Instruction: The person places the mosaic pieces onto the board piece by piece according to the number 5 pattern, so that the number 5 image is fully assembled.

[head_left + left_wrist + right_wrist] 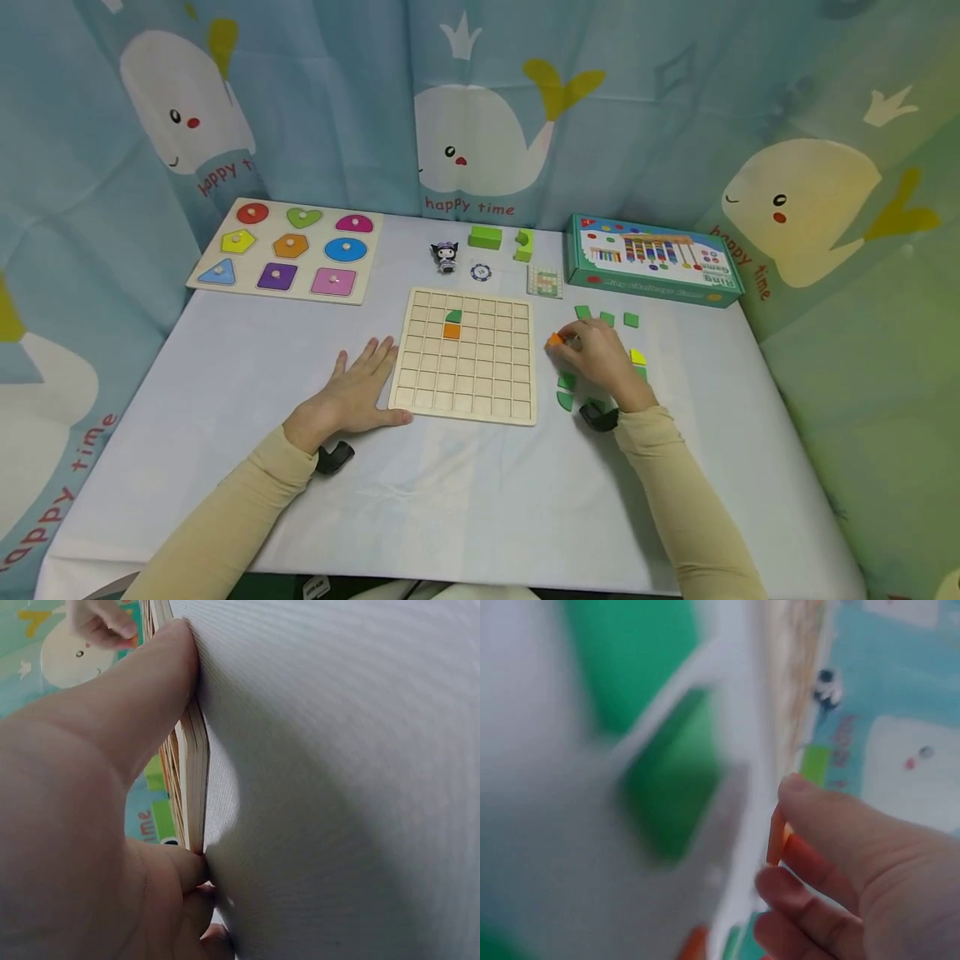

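A square wooden grid board [468, 375] lies mid-table, holding an orange square tile [452, 332] with a green quarter-round tile [453, 317] directly above it. My left hand [356, 396] rests flat at the board's left side, fingers spread, thumb along its near corner. To the right of the board, my right hand [597, 354] pinches an orange tile [777, 834] between thumb and fingers. Around that hand lie several green tiles [565, 401] and a yellow tile [637, 357]; some are partly hidden beneath the hand and wrist.
Behind the board stand a small figurine [446, 257], a round chip [481, 272], green blocks [486, 237] and a pattern card [544, 282]. A shape puzzle board [300, 293] sits back left, a game box [652, 260] back right. Printed curtains enclose the table.
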A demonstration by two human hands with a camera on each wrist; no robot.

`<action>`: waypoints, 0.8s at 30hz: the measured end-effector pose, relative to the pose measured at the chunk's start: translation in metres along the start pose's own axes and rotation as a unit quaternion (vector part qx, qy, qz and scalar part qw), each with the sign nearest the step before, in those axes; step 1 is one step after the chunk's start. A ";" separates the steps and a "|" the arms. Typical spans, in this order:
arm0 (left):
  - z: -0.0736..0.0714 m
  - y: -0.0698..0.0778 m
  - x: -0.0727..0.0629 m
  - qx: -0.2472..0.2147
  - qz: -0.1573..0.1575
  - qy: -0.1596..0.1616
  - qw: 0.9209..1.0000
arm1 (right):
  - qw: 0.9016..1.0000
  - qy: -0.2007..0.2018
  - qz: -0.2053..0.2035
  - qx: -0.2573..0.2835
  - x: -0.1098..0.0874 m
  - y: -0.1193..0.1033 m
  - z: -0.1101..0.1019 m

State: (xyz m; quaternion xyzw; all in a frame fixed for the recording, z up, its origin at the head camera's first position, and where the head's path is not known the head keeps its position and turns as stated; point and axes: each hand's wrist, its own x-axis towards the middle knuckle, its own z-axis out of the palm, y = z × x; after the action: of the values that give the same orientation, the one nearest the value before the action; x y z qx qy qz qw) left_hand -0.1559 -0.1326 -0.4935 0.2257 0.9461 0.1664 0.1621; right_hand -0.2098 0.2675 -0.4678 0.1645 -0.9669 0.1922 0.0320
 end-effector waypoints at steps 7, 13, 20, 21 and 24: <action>0.001 -0.001 0.000 -0.002 0.004 0.004 1.000 | 0.997 -0.026 -0.052 0.045 0.018 -0.045 0.008; 0.000 0.000 0.000 -0.001 0.005 0.005 1.000 | 0.994 -0.051 -0.092 0.034 0.036 -0.083 0.032; -0.001 0.000 0.000 0.002 0.001 -0.004 1.000 | 0.991 -0.066 -0.116 0.003 0.051 -0.113 0.052; -0.001 0.000 0.000 0.003 0.000 -0.005 1.000 | 0.991 -0.067 -0.117 -0.001 0.053 -0.116 0.054; -0.001 0.000 0.001 0.006 -0.001 -0.006 1.000 | 0.991 -0.074 -0.114 -0.014 0.056 -0.121 0.058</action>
State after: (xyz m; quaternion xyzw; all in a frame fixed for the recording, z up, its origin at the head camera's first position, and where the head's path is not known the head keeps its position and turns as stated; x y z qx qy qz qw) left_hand -0.1568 -0.1326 -0.4925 0.2271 0.9462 0.1591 0.1669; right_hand -0.2224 0.1222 -0.4708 0.2872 -0.9440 0.1613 -0.0157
